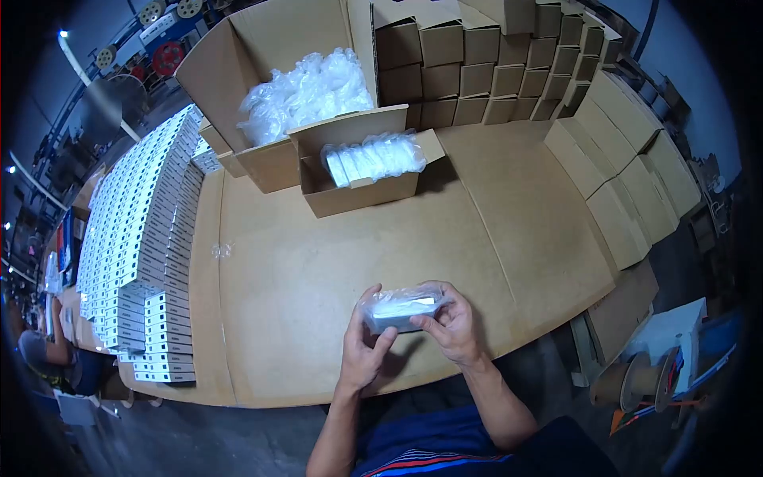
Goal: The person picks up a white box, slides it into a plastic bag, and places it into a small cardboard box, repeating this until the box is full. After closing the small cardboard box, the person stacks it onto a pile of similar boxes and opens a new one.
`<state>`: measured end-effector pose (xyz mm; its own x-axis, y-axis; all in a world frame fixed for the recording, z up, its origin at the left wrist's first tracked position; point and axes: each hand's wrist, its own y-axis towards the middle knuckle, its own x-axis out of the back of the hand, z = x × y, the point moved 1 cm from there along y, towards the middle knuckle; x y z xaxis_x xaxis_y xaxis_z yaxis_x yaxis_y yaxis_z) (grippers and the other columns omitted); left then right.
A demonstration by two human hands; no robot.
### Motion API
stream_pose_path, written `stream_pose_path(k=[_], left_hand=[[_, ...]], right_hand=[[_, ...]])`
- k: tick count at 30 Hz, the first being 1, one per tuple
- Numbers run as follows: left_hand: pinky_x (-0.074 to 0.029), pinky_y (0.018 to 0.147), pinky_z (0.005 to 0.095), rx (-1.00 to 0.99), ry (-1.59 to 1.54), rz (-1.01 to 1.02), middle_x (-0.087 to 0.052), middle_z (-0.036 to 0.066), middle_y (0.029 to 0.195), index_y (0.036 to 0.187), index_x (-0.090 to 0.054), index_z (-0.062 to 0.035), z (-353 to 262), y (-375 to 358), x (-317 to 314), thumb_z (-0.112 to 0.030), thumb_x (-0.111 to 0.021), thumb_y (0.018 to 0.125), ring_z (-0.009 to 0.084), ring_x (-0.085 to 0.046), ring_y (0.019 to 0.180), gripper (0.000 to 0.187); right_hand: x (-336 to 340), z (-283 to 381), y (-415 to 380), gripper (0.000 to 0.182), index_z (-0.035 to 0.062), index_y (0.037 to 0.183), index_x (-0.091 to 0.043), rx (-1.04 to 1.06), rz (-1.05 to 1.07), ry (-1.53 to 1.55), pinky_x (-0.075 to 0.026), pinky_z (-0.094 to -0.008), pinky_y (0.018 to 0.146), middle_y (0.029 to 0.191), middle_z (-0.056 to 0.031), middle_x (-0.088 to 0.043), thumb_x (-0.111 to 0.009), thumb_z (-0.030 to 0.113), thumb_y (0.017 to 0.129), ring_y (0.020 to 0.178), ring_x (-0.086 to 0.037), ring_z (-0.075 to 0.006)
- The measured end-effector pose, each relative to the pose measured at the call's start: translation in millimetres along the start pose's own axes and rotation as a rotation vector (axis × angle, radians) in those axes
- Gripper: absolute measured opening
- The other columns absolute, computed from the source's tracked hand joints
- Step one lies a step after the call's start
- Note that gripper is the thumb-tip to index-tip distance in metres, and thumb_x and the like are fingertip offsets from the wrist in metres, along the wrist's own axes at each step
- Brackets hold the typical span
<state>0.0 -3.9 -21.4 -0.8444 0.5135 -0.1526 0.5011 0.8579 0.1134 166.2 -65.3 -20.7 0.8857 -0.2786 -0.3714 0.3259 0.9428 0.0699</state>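
Near the table's front edge, a small white box in a clear plastic bag [404, 308] is held up between both my hands. My left hand [366, 350] grips its left end, thumb on the near side. On the right end, my right hand [453, 327] has its thumb pressed against the front and its fingers behind. Farther back stands an open cardboard box [362, 199] with a row of plastic-wrapped white packs [373, 160] inside. Behind it, a larger carton [274, 163] is heaped with clear plastic bags [314, 89].
Stacked white boxes [135, 230] line the table's left side. Brown cartons [441, 52] are piled at the back, with more closed cartons [628, 175] along the right. Cardboard covers the tabletop [342, 258]. A spool [636, 381] stands lower right; another person [56, 350] sits far left.
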Motion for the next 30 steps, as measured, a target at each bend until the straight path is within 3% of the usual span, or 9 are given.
stream_pose_path(k=[3, 7, 11, 15, 18, 19, 22, 25, 30], left_hand=[[-0.047, 0.103, 0.0331, 0.091, -0.054, -0.034, -0.062, 0.011, 0.129, 0.132, -0.058, 0.0006, -8, -2, -1, -0.007, -0.058, 0.105, 0.0177, -0.058, 0.117, 0.029], [-0.053, 0.094, 0.0317, 0.103, -0.172, -0.063, -0.067, 0.007, 0.114, 0.109, -0.069, 0.002, -7, -1, 0, -0.011, -0.055, 0.107, 0.0148, -0.063, 0.105, 0.019], [-0.057, 0.082, 0.0282, 0.266, -0.277, -0.24, -0.07, 0.005, 0.105, 0.108, -0.07, 0.0003, -13, 0, -4, -0.024, -0.055, 0.109, 0.0116, -0.066, 0.094, 0.029], [-0.058, 0.08, 0.0274, 0.25, -0.301, -0.272, -0.069, 0.006, 0.105, 0.108, -0.07, 0.0011, -12, 3, -1, -0.026, -0.055, 0.11, 0.0107, -0.066, 0.091, 0.031], [-0.058, 0.077, 0.0274, 0.234, -0.283, -0.292, -0.067, 0.006, 0.103, 0.109, -0.066, 0.0007, -11, 4, -4, -0.027, -0.053, 0.11, 0.0103, -0.066, 0.089, 0.03], [-0.058, 0.077, 0.0274, 0.207, -0.293, -0.295, -0.066, 0.005, 0.101, 0.108, -0.065, 0.0001, -10, 4, -6, -0.027, -0.052, 0.111, 0.0101, -0.065, 0.088, 0.03], [-0.058, 0.073, 0.0281, 0.168, -0.303, -0.311, -0.062, 0.004, 0.093, 0.101, -0.055, -0.0036, -4, 5, -1, -0.028, -0.048, 0.112, 0.0091, -0.063, 0.082, 0.027], [-0.057, 0.071, 0.0275, 0.219, -0.371, -0.3, -0.061, 0.005, 0.092, 0.098, -0.048, -0.0063, -4, 5, 2, -0.027, -0.046, 0.112, 0.0096, -0.062, 0.08, 0.026], [-0.057, 0.077, 0.0302, 0.23, -0.378, -0.298, -0.063, 0.007, 0.099, 0.122, -0.052, -0.004, -20, 3, 3, -0.026, -0.051, 0.11, 0.0118, -0.063, 0.087, 0.025]], right_hand=[[4, -1, -1, 0.031, -0.0046, 0.119, -0.063, 0.035, 0.083, -0.084, -0.054, -0.0291, 0.096, 0.119, -0.0123, -0.07, -0.075, -0.003, 0.091, 0.111, -0.065, -0.015], [10, 8, 0, 0.018, -0.0051, 0.111, -0.069, 0.07, 0.179, -0.184, -0.054, -0.0296, 0.096, 0.116, -0.0155, -0.074, -0.072, -0.002, 0.094, 0.111, -0.067, -0.0163], [8, 23, -1, 0.01, 0.0002, 0.105, -0.073, -0.052, -0.082, -0.068, -0.053, -0.0313, 0.098, 0.119, -0.0201, -0.072, -0.069, 0.006, 0.098, 0.111, -0.068, -0.0204], [3, 37, 6, 0.015, 0.0007, 0.105, -0.074, 0.326, 0.06, -0.165, -0.051, -0.035, 0.101, 0.132, -0.0213, -0.065, -0.076, 0.004, 0.09, 0.121, -0.063, -0.0253], [-5, 42, 5, 0.021, 0.0018, 0.106, -0.076, 0.248, 0.225, -0.536, -0.053, -0.0355, 0.099, 0.127, -0.0178, -0.068, -0.08, 0.002, 0.085, 0.115, -0.067, -0.0268], [-5, 41, 2, 0.027, 0.0031, 0.108, -0.077, 0.066, 0.198, -0.569, -0.055, -0.0359, 0.094, 0.118, -0.0145, -0.073, -0.083, 0.003, 0.082, 0.107, -0.071, -0.0267], [-3, 26, 8, 0.029, 0.0032, 0.108, -0.077, 0.231, 0.132, -0.554, -0.057, -0.0348, 0.089, 0.109, -0.0123, -0.077, -0.085, 0.004, 0.08, 0.099, -0.073, -0.0242], [-2, 28, 9, 0.032, 0.0024, 0.109, -0.076, 0.153, 0.135, -0.55, -0.057, -0.0326, 0.088, 0.106, -0.0129, -0.077, -0.086, 0.004, 0.078, 0.101, -0.073, -0.0219], [4, 24, 10, 0.032, -0.0007, 0.108, -0.074, 0.117, 0.153, -0.513, -0.055, -0.0336, 0.093, 0.109, -0.0147, -0.076, -0.086, 0.002, 0.078, 0.106, -0.071, -0.0225]])
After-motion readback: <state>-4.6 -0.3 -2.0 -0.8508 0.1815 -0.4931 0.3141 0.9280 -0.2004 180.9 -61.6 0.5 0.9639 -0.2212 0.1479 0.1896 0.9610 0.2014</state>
